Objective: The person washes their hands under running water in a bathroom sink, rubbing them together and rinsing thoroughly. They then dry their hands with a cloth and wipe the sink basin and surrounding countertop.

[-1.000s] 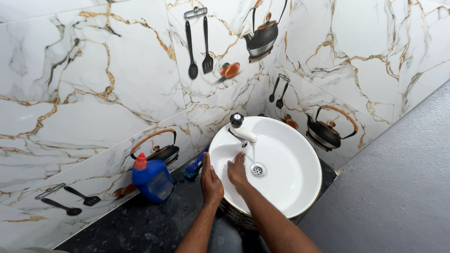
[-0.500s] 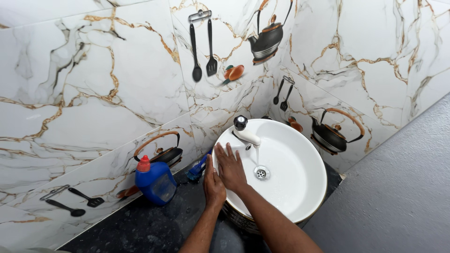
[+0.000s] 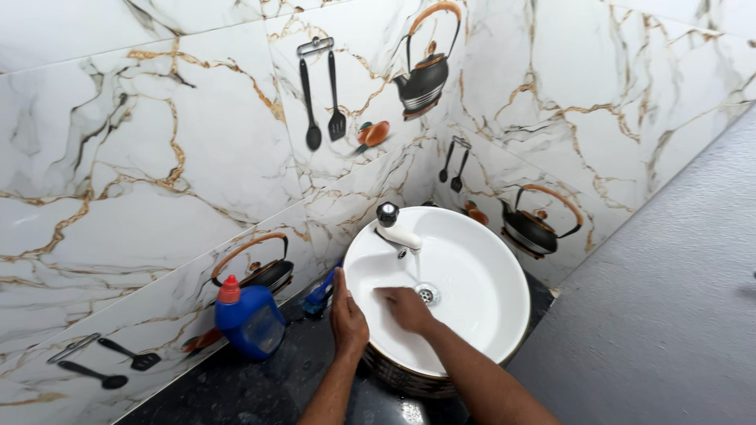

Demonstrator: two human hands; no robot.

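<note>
A round white basin (image 3: 488, 260) stands on a dark counter (image 3: 236, 389) in the corner. Its white tap (image 3: 398, 232) with a black knob runs a thin stream of water down to the drain (image 3: 426, 294). My left hand (image 3: 347, 318) rests flat on the basin's left rim, fingers together. My right hand (image 3: 405, 305) lies palm down inside the bowl, just left of the drain, and holds nothing that I can see.
A blue bottle with a red cap (image 3: 246, 319) stands on the counter to the left. A blue brush (image 3: 320, 295) lies between the bottle and the basin. Marble-pattern tiled walls close in behind and on the right. A grey floor (image 3: 669, 315) lies to the right.
My right hand has slid from the basin's left wall near the tap down toward the drain. My left hand has stayed on the rim. The view shifted slightly.
</note>
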